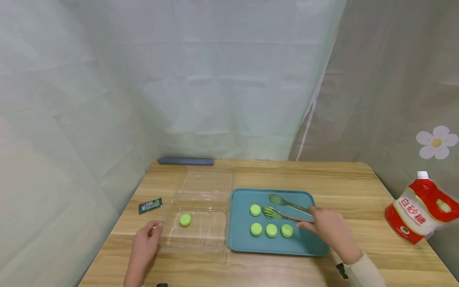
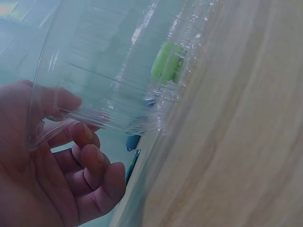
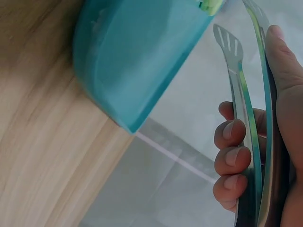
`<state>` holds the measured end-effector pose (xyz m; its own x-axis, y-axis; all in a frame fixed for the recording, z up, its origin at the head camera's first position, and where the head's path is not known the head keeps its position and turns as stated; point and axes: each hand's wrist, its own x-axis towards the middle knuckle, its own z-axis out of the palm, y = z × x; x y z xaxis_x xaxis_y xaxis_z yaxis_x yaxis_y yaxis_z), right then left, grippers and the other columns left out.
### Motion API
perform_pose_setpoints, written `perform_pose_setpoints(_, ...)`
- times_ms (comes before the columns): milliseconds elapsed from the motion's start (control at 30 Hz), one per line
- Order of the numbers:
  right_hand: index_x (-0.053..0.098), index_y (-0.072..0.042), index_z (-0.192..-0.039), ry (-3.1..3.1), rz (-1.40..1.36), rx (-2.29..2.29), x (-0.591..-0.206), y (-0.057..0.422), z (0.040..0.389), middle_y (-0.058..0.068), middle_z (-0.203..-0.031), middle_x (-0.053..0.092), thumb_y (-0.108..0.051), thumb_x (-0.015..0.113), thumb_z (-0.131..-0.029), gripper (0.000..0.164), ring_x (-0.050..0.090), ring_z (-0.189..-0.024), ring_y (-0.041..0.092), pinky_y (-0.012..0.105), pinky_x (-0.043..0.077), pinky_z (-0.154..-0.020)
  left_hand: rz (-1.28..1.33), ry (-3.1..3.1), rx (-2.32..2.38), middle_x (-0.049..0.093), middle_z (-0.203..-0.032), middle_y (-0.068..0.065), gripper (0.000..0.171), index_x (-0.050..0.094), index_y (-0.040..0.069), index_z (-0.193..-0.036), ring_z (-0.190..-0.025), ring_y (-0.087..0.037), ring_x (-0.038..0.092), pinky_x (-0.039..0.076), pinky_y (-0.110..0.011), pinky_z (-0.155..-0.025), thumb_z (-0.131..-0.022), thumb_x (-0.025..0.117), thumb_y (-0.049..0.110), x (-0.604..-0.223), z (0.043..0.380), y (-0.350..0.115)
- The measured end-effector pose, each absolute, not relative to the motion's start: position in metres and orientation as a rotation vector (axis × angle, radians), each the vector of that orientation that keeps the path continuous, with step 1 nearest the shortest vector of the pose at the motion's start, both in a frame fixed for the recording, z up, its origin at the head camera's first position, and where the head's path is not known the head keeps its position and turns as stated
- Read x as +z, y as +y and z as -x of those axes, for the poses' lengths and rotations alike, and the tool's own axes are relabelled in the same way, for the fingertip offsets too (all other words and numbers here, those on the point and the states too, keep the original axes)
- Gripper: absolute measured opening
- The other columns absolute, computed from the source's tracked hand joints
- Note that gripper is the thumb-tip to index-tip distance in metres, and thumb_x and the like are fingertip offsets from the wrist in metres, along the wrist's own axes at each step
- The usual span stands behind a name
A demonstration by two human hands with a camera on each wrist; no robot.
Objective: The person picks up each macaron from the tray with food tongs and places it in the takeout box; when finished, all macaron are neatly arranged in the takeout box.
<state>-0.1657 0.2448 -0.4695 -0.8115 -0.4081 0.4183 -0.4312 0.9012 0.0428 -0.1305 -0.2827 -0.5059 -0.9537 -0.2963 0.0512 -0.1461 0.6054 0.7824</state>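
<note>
In the head view my right hand (image 1: pixel 331 229) holds metal tongs (image 1: pixel 292 218) over the teal tray (image 1: pixel 308 243), their jaws spread. The right wrist view shows fingers and thumb around the tongs' two arms (image 3: pixel 251 123). Several light green macarons (image 1: pixel 271 230) lie on the tray, and bright green shows through the slots of the nearer tong head. My left hand (image 1: pixel 145 241) is at the left edge of an opened clear plastic box (image 1: pixel 206 239). In the left wrist view thumb and forefinger pinch its rim (image 2: pixel 52 101). One green macaron (image 1: pixel 185 220) sits inside the box's near half.
A small dark green packet (image 1: pixel 150 205) lies left of the box. At the table's back left edge is a long blue object (image 1: pixel 185 161). A red and white sugar bag (image 1: pixel 419 211) with a white cap stands at the right. Pale curtains surround the wooden table (image 1: pixel 344 179).
</note>
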Motion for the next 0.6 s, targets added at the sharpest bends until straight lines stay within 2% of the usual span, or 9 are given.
perform_pose_setpoints(333, 0.038, -0.018, -0.067, -2.573, -0.663, 0.027, -0.4752, 0.2489, 0.1694, -0.012, -0.057, 0.019, -0.055, 0.083, -0.068, 0.059, 0.018, -0.048, 0.003, 0.022, 0.017, -0.037, -0.368, -2.669, -1.267, 0.049, -0.065, -0.002, 0.036, 0.064, -0.006, -0.124, -0.053, -0.016, 0.049, 0.041, -0.026, -0.049, -0.107, 0.051, 0.023, -0.5045, 0.1305, -0.2828)
perform_pose_setpoints(600, 0.043, -0.018, -0.067, -2.593, -0.657, 0.012, -0.4776, 0.2487, 0.1695, -0.011, -0.057, 0.023, -0.059, 0.078, -0.073, 0.054, 0.022, -0.048, 0.005, 0.026, 0.023, -0.036, -0.376, -2.676, -1.281, 0.050, -0.066, -0.003, 0.037, 0.063, -0.007, -0.125, -0.054, -0.016, 0.050, 0.041, -0.026, -0.049, -0.107, 0.051, 0.023, -0.5045, 0.1304, -0.2824)
